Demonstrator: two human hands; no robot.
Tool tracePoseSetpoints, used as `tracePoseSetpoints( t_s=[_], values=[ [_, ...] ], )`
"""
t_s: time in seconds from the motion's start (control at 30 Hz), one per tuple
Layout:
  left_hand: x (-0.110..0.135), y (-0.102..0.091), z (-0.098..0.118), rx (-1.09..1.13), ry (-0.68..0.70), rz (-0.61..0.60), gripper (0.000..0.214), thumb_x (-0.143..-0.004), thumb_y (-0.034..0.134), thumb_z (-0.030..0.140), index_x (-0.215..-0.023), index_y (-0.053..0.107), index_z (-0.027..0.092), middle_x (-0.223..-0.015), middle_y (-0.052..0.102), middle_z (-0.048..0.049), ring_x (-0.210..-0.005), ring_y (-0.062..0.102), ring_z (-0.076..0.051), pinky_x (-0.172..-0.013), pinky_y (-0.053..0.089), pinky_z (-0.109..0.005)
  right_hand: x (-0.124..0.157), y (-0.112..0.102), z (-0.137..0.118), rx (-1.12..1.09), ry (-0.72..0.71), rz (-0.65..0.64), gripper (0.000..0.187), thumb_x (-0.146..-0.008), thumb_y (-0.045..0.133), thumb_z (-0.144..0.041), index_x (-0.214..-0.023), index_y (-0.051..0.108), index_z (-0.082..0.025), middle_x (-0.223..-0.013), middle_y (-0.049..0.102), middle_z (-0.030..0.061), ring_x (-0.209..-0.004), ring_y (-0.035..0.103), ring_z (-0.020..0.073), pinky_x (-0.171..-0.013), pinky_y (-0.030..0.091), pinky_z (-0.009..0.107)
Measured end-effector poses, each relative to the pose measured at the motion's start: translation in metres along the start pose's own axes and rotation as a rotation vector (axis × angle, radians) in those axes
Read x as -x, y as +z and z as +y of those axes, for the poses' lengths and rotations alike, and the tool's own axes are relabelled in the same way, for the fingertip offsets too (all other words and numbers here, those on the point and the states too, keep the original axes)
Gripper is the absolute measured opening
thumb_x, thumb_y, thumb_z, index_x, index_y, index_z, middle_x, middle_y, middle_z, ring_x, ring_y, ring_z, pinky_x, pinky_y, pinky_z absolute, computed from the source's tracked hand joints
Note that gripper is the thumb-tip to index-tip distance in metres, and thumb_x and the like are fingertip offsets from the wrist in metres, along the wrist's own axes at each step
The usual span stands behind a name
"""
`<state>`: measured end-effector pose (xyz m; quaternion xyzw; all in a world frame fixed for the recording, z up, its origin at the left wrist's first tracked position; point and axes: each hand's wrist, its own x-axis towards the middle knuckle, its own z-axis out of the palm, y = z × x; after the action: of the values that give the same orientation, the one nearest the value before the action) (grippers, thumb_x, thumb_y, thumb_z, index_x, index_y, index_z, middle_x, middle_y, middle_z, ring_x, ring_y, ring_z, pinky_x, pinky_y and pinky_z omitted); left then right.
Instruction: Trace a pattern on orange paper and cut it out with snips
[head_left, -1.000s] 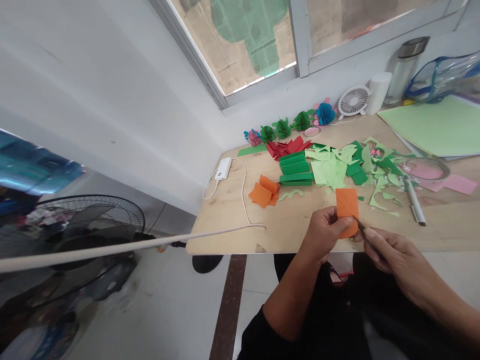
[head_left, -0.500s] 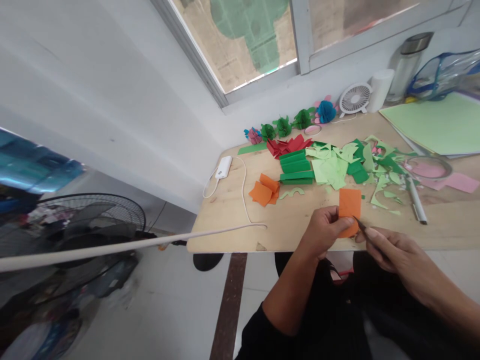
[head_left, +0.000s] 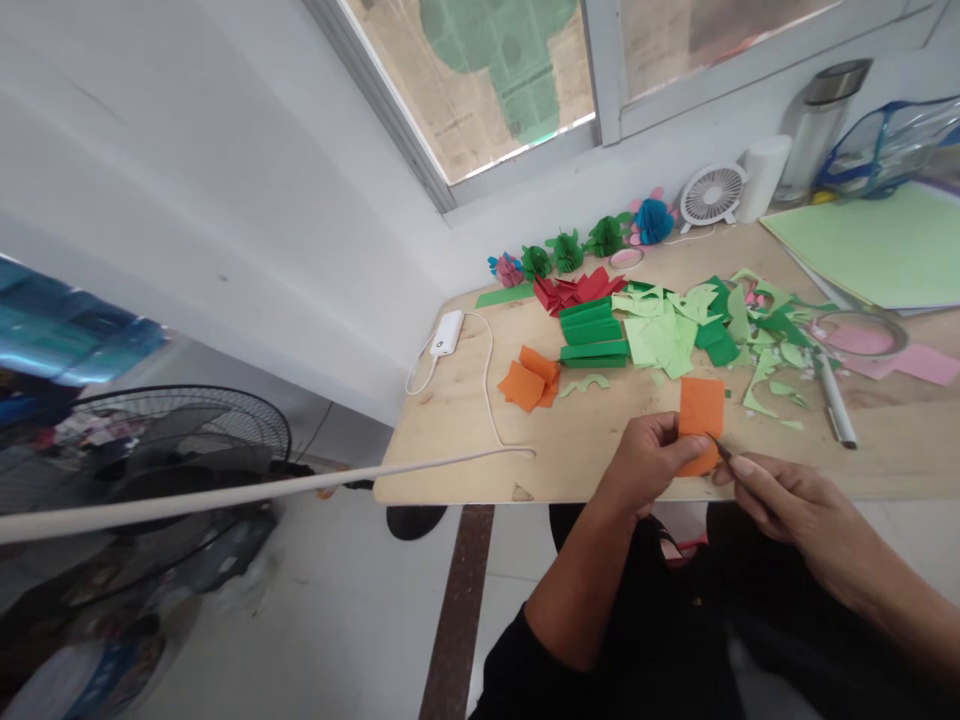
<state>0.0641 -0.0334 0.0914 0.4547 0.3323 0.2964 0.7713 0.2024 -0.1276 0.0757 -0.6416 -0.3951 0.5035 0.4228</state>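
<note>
Above the table's front edge, my left hand (head_left: pixel 649 455) pinches a piece of orange paper (head_left: pixel 701 404) between thumb and fingers. Faint lines show on the paper's upper part. My right hand (head_left: pixel 795 500) is closed around a slim dark pointed tool (head_left: pixel 726 454), its tip touching the paper's right edge beside my left thumb. The tool's kind cannot be made out, as my fingers cover most of it. More folded orange pieces (head_left: pixel 529 380) lie to the left, with green folded strips (head_left: pixel 592 335) behind them.
Light green scraps (head_left: pixel 664 340), red folded paper (head_left: pixel 577 292) and a roll of tape (head_left: pixel 862 334) lie on the wooden table (head_left: pixel 442 440). A white marker (head_left: pixel 836 400) lies right of my hands. Paper figures (head_left: pixel 568 252) and a small fan (head_left: pixel 712 195) line the wall. A cable (head_left: pixel 300 487) crosses the left edge.
Almost nothing differs. Both hands hold the same pose at the orange paper, and the view has shifted very slightly.
</note>
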Motion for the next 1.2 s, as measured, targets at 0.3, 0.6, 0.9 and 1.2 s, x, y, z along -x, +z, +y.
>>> tracePoseSetpoints(
  t_s=[0.3,0.6,0.9,1.2],
  values=[
    [0.002,-0.001,-0.002,-0.001,-0.026,0.057,0.036,-0.061,0.082,0.044,-0.066,0.059,0.016,-0.063,0.059,0.0031,-0.06,0.048,-0.008,-0.063,0.037,-0.025,0.001,-0.003,0.002,0.014,0.034,0.005,0.066,-0.076,0.052,-0.086,-0.063,0.05,-0.022,-0.053,0.034,-0.004,-0.048,0.027,0.009,-0.046,0.022,0.026],
    [0.001,-0.001,-0.002,-0.028,0.003,0.044,0.037,-0.063,0.082,0.045,-0.063,0.057,0.017,-0.06,0.055,0.0043,-0.059,0.043,-0.007,-0.06,0.031,-0.024,0.002,-0.004,-0.006,0.03,0.02,-0.006,0.071,-0.073,0.051,-0.09,-0.053,0.042,-0.022,-0.052,0.035,-0.0025,-0.048,0.027,0.0083,-0.045,0.024,0.025],
    [0.0,-0.001,-0.003,-0.035,-0.005,0.056,0.032,-0.064,0.077,0.041,-0.064,0.056,0.017,-0.06,0.055,0.0041,-0.058,0.043,-0.007,-0.059,0.03,-0.024,-0.001,-0.008,-0.007,0.048,0.022,0.025,0.071,-0.069,0.055,-0.09,-0.056,0.052,-0.021,-0.052,0.038,-0.0017,-0.048,0.031,0.0092,-0.045,0.026,0.026],
    [0.0,0.001,-0.003,-0.035,-0.002,0.045,0.036,-0.064,0.08,0.044,-0.064,0.055,0.017,-0.059,0.053,0.0049,-0.057,0.041,-0.007,-0.059,0.028,-0.025,-0.003,-0.02,-0.005,0.132,0.001,0.002,0.07,-0.077,0.052,-0.087,-0.063,0.06,-0.02,-0.054,0.039,-0.0001,-0.051,0.03,0.0096,-0.048,0.024,0.029]
  ],
)
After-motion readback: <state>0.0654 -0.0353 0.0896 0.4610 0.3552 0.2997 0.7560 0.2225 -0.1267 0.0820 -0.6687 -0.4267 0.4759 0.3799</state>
